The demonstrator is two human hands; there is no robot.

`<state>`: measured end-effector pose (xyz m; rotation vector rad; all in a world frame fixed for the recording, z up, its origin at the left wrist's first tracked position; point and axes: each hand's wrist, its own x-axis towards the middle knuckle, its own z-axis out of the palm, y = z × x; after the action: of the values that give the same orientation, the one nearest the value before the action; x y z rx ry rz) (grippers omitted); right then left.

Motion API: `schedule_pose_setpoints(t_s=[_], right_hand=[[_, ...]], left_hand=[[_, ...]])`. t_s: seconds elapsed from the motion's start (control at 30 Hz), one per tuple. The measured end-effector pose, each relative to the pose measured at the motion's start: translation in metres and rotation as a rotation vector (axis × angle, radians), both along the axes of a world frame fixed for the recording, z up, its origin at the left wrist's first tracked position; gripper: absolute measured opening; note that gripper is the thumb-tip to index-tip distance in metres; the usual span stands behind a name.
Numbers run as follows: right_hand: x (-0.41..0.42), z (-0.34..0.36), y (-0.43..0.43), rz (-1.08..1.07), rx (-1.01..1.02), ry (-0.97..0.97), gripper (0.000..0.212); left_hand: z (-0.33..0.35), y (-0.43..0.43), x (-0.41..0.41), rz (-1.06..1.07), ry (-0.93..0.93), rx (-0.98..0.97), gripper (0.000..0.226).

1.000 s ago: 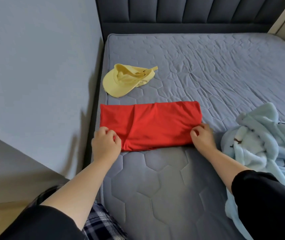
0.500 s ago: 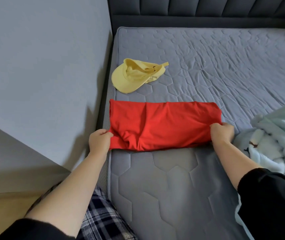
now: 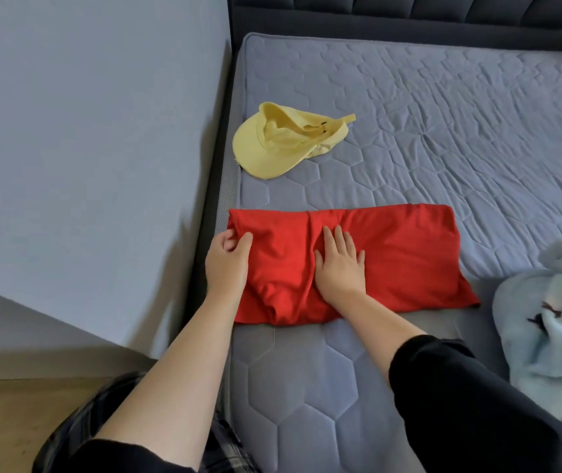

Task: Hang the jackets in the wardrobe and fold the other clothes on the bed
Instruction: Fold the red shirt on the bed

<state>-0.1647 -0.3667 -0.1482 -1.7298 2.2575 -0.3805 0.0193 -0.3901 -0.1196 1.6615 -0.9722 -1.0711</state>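
Observation:
A red garment [image 3: 402,261], folded into a long band, lies across the near left part of the grey mattress [image 3: 443,138]. My left hand [image 3: 226,262] is at the band's left end, its fingers curled round the red cloth there. My right hand [image 3: 339,264] lies flat on the middle of the band with straight fingers pressing down. A light blue fluffy garment [image 3: 552,319] is heaped at the right edge of the view.
A yellow cap [image 3: 283,141] lies upside down on the mattress beyond the red garment. A grey wall [image 3: 85,148] runs close along the bed's left side. The dark padded headboard [image 3: 409,15] stands at the far end. Wooden floor [image 3: 16,414] shows at lower left.
My right hand let go of the band's right end and moved to its middle, now flat on it. My left hand shifted up along the left end.

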Motion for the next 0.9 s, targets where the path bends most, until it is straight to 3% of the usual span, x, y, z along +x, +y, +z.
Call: schedule_pose_setpoints(t_s=[0.1, 0.33, 0.4, 0.5, 0.57, 0.67, 0.73, 0.83, 0.9], right_hand=[[0.0, -0.017, 0.004, -0.02, 0.009, 0.032, 0.057], [0.004, -0.027, 0.006, -0.037, -0.037, 0.085, 0.058], [0.004, -0.028, 0.005, -0.045, -0.053, 0.073, 0.059], [0.006, -0.028, 0.004, -0.051, -0.085, 0.064, 0.06], [0.006, -0.029, 0.004, -0.051, -0.088, 0.065, 0.06], [0.005, -0.029, 0.004, -0.047, -0.074, 0.082, 0.059], [0.005, -0.029, 0.004, -0.042, -0.063, 0.087, 0.059], [0.005, -0.028, 0.004, -0.036, -0.057, 0.099, 0.059], [0.005, -0.027, 0.003, -0.037, -0.044, 0.114, 0.059]], left_hand=[[-0.003, -0.015, -0.005, -0.074, -0.042, -0.028, 0.019], [-0.004, -0.039, -0.015, -0.052, -0.334, -0.148, 0.042], [-0.01, -0.049, -0.003, 0.065, -0.275, -0.052, 0.044], [-0.017, -0.058, 0.01, 0.247, 0.005, 0.118, 0.049], [-0.017, -0.055, 0.012, 0.241, 0.023, 0.126, 0.048], [-0.01, -0.042, 0.009, 0.144, -0.291, -0.076, 0.014], [0.002, -0.036, 0.006, 0.076, -0.542, -0.361, 0.036], [0.016, -0.025, -0.017, -0.296, -0.706, -0.8, 0.036], [0.006, -0.009, -0.033, -0.598, -0.796, -0.734, 0.04]])
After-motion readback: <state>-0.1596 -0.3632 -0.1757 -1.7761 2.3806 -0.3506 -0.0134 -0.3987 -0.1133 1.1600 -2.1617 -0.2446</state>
